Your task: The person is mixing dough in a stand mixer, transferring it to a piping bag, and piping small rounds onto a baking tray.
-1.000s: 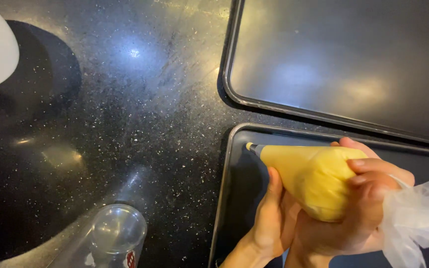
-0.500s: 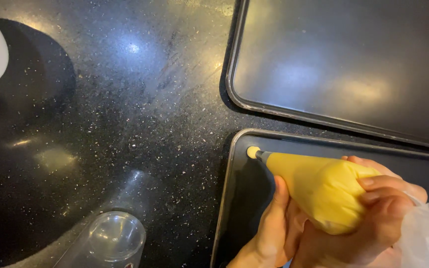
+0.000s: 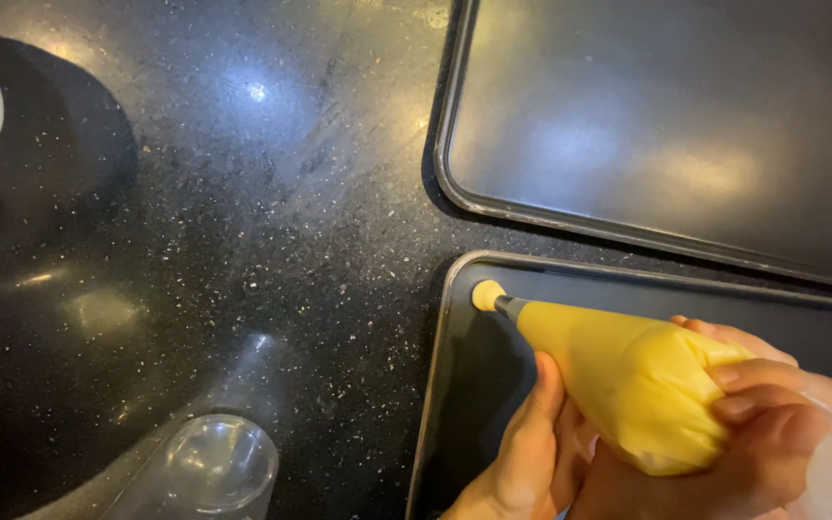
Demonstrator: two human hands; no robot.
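Here the right hand (image 3: 763, 424) is clenched around the fat rear end of a yellow-filled piping bag (image 3: 628, 380), its fingers wrapped over the top where the clear plastic twists off toward the lower right corner. The left hand (image 3: 532, 453) grasps the bag from below, thumb lying up along its near side. The bag points up and to the left, and its dark metal nozzle (image 3: 509, 306) sits low over the near baking tray (image 3: 464, 404), close to that tray's upper left corner. At the nozzle's tip a small round dab of yellow batter (image 3: 486, 295) rests on the dark tray surface. A second baking tray (image 3: 647, 125) lies just beyond, apart from the near one, both on a black speckled counter (image 3: 243, 212). A clear glass (image 3: 219, 467) stands at the lower left, well apart from the hands.
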